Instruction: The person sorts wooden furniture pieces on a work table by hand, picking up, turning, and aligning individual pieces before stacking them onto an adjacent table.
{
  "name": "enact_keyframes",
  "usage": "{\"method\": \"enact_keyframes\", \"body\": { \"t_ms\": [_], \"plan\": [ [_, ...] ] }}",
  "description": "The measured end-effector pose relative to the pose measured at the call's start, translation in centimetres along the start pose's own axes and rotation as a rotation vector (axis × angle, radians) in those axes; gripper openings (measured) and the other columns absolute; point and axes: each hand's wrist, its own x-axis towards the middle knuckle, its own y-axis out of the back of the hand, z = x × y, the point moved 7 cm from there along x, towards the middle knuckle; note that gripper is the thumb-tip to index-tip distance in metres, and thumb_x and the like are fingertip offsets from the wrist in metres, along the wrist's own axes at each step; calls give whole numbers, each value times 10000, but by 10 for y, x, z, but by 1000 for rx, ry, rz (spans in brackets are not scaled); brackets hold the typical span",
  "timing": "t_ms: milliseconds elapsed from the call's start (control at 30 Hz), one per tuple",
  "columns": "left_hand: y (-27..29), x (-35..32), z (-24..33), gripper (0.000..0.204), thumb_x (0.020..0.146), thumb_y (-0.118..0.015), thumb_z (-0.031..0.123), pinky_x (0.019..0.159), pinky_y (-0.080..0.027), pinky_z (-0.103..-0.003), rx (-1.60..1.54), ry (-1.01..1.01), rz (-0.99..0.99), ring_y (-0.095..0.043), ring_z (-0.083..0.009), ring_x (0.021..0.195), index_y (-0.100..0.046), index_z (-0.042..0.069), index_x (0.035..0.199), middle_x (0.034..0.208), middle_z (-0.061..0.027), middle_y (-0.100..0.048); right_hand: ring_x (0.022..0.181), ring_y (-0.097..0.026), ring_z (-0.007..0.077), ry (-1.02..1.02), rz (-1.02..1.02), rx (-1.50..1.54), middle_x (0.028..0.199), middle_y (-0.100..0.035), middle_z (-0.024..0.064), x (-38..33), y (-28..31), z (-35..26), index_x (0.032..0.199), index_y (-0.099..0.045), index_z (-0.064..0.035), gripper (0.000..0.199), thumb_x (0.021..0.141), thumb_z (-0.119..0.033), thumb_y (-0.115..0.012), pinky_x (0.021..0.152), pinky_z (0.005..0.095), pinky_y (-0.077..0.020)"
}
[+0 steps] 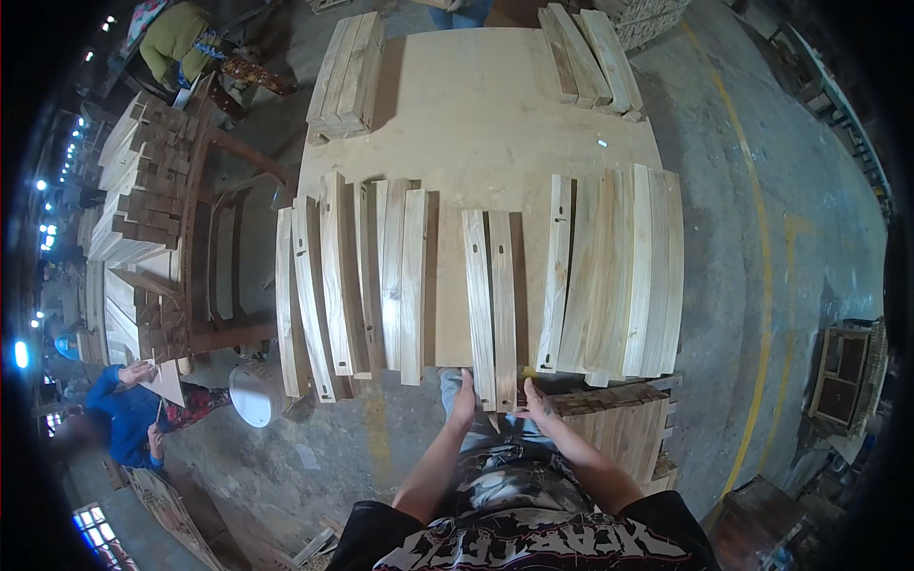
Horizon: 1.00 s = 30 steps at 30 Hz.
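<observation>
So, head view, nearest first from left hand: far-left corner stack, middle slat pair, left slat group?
1. Middle slat pair, just right of left hand.
2. Left slat group, ahead-left.
3. Far-left corner stack, far end of table.

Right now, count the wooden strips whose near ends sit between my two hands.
2: the left strip, nearer the left hand, and the right strip, nearer the right hand. Any underneath would be hidden.

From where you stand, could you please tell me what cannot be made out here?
Head view, left hand: some fingers hidden, apparently behind the wooden strip beside it.
Head view, far person: head cut off by the picture's top edge.
Head view, stacked timber: far end hidden by the tabletop.
</observation>
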Motion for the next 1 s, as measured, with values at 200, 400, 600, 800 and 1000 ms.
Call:
{"method": "enact_keyframes", "body": {
  "t_ms": [200,400,600,800,1000],
  "plan": [
    [-20,-8,22,692,1022,-204,556,1016,-436,-390,-239,-53,-332,-599,-246,1135,-422,15,1393,1266,-160,-598,1193,-564,312,-42,-183,130,1401,-478,149,-3,-27,-5,1459,-335,-68,732,969,-612,-342,946,445,-513],
    [1,-50,49,583,1029,-304,508,827,-500,-337,-10,-7,-236,-649,-192,896,-610,24,1142,980,-97,-674,991,-655,224,95,-153,91,1129,-629,108,-31,-5,-28,1275,-487,-71,593,940,-561,-508,856,383,-543],
    [9,-37,35,531,1004,-414,522,518,-327,-255,159,-90,14,-425,-76,558,-605,94,757,625,36,-487,880,-605,131,291,121,-392,1010,-578,66,5,20,-14,1137,-548,-8,452,902,-371,-680,685,293,-564],
    [13,-3,8,549,1006,-370,550,495,-263,-263,62,-27,70,-352,-75,523,-612,127,753,582,49,-421,900,-604,137,351,205,-240,1059,-596,84,15,5,-5,1275,-490,-20,469,944,-326,-620,671,292,-567],
    [16,9,9,652,997,-326,593,597,-436,-282,-206,-95,45,-576,-133,702,-680,48,1048,857,-29,-650,851,-626,139,166,-14,50,963,-628,36,5,-12,-7,1258,-519,-72,407,969,-352,-575,611,308,-525]
  ]
}}
